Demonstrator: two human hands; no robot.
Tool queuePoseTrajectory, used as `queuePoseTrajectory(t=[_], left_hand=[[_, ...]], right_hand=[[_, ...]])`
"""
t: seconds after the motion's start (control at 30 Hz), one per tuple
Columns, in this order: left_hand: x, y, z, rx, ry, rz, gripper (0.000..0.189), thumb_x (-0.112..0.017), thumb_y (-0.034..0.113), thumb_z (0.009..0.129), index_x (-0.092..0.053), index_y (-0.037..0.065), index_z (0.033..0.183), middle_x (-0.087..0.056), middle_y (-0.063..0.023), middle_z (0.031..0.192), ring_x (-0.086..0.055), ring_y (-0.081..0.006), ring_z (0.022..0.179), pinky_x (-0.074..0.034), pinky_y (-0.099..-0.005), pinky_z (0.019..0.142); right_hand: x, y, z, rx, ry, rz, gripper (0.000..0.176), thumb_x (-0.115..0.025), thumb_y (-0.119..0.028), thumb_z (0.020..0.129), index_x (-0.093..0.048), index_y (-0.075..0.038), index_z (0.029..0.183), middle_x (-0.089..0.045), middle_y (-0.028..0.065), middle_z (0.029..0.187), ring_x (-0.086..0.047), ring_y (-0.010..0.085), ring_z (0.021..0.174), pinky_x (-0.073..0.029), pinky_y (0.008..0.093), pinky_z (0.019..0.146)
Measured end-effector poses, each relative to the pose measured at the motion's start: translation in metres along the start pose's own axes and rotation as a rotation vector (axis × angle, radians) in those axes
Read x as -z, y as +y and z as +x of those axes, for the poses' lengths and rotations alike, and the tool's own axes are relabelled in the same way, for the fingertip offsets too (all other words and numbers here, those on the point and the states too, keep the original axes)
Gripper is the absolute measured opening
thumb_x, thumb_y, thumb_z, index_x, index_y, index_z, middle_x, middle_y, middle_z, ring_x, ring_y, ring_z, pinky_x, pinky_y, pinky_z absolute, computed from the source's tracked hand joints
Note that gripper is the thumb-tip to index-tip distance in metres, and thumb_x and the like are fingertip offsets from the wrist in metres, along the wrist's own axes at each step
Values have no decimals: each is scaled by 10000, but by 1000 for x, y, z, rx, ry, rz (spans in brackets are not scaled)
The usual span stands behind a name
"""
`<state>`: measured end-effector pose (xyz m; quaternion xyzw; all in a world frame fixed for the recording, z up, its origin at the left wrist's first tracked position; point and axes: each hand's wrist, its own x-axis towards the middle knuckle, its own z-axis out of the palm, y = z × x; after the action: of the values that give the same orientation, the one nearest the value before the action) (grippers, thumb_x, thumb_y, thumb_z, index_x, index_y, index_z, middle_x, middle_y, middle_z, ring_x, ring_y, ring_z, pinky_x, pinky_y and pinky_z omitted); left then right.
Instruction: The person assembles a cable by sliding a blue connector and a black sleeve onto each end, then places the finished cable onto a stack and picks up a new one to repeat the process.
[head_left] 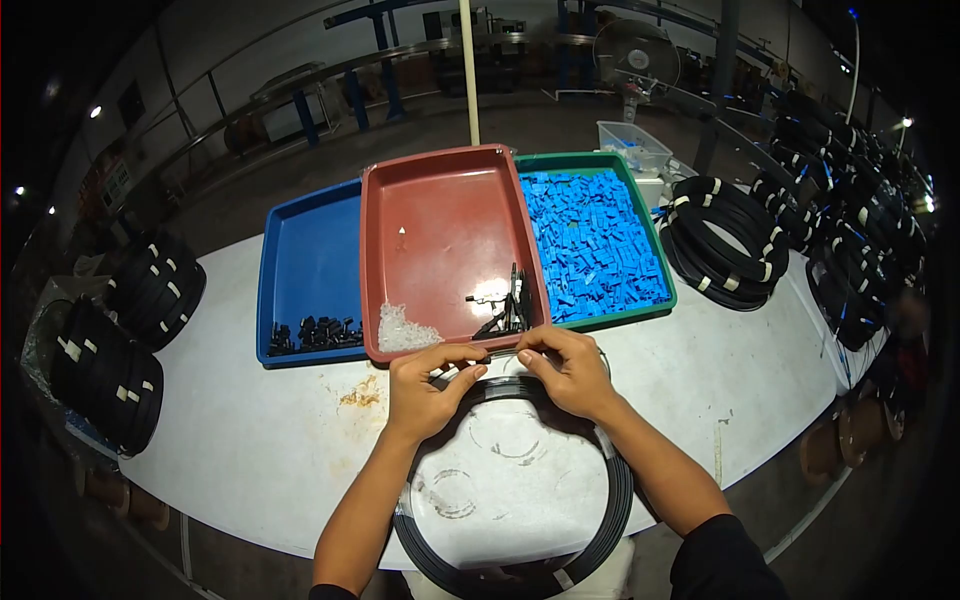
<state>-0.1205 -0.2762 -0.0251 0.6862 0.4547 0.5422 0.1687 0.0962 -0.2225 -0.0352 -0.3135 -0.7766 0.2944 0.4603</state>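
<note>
A large coil of black cable (622, 490) lies at the table's front edge, below my hands and partly bound with tape. My left hand (428, 392) is closed in a pinch on a small black connector part (482, 359). Just to its right, my right hand (572, 372) pinches a thin dark cable end (504, 352) between thumb and forefinger. The two fingertips are close together, and the thin piece spans the small gap between them. Whether the cable end sits inside the black part is too small to tell.
Ahead stand a red tray (450, 210) with clear bits and black parts, a blue tray (312, 225) with black pieces, and a green tray (665, 310) full of blue connectors. Cable coils are stacked left (105, 375) and right (725, 245). A pole (470, 80) rises behind.
</note>
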Motion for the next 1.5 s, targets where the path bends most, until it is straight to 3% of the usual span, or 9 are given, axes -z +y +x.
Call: queuePoseTrajectory(t=[0.17, 0.27, 0.33, 0.47, 0.67, 1.03, 1.17, 1.37, 1.5], left_hand=[[1, -5, -1, 15, -12, -14, 151, -801, 37, 821, -779, 27, 971, -781, -98, 961, -735, -147, 806, -557, -262, 680], [1, -2, -1, 21, -42, -23, 153, -802, 34, 821, -778, 29, 973, -780, -96, 960, -732, -144, 797, -554, -255, 638], [1, 0, -2, 81, -42, -62, 151, -810, 17, 808, -773, 13, 955, -778, -107, 961, -721, -161, 862, -544, -279, 774], [1, -1, -3, 86, -47, -70, 151, -811, 6, 803, -771, 11, 949, -775, -111, 947, -724, -167, 860, -551, -289, 780], [3, -3, -3, -49, -84, 22, 171, -821, 12, 796, -766, 11, 957, -775, -104, 943, -735, -180, 867, -556, -290, 778], [2, 1, -3, -23, -60, -61, 527, -822, 2, 792, -629, 31, 1282, -783, -119, 921, -759, -156, 801, -582, -257, 710], [1, -2, -4, -49, -47, -46, 539, -829, 7, 787, -623, 35, 1285, -784, -117, 922, -758, -154, 801, -585, -254, 710], [-1, -5, -8, -99, -114, 14, 535, -845, 45, 779, -635, 50, 1271, -789, -83, 932, -758, -173, 843, -556, -290, 811], [0, 1, -3, -131, -135, 40, 418, -858, 59, 762, -705, 36, 1150, -782, -93, 943, -736, -184, 826, -547, -299, 791]], right_hand=[[4, -11, -2, 48, 18, -78, 96, -669, -119, 892, -676, -26, 910, -700, 116, 864, -646, 287, 768, -465, 377, 734], [4, -9, -3, 89, -4, -95, 90, -673, -123, 894, -674, -33, 896, -694, 104, 837, -630, 273, 740, -440, 365, 710], [3, -9, -3, 138, -21, -105, 94, -672, -127, 897, -673, -34, 883, -689, 99, 805, -608, 259, 706, -427, 367, 697], [4, -10, -3, 113, -36, -101, 95, -672, -130, 897, -676, -36, 882, -691, 102, 799, -601, 253, 693, -426, 367, 698], [5, -7, -3, 103, -72, -95, 110, -665, -148, 899, -678, -41, 879, -687, 99, 778, -606, 261, 685, -427, 369, 699], [6, -10, -4, 187, -63, -136, 100, -659, -133, 898, -678, -41, 863, -677, 99, 753, -622, 273, 686, -439, 369, 699], [5, -9, -4, 244, -40, -132, 118, -682, -143, 886, -688, -31, 851, -659, 83, 718, -587, 234, 625, -413, 343, 636], [4, -7, -5, 152, -88, -128, 103, -673, -130, 891, -678, -30, 865, -673, 117, 757, -627, 304, 680, -473, 400, 679], [1, -4, -5, 235, -109, -131, 107, -691, -135, 904, -694, -28, 896, -667, 91, 740, -608, 245, 650, -463, 363, 645]])
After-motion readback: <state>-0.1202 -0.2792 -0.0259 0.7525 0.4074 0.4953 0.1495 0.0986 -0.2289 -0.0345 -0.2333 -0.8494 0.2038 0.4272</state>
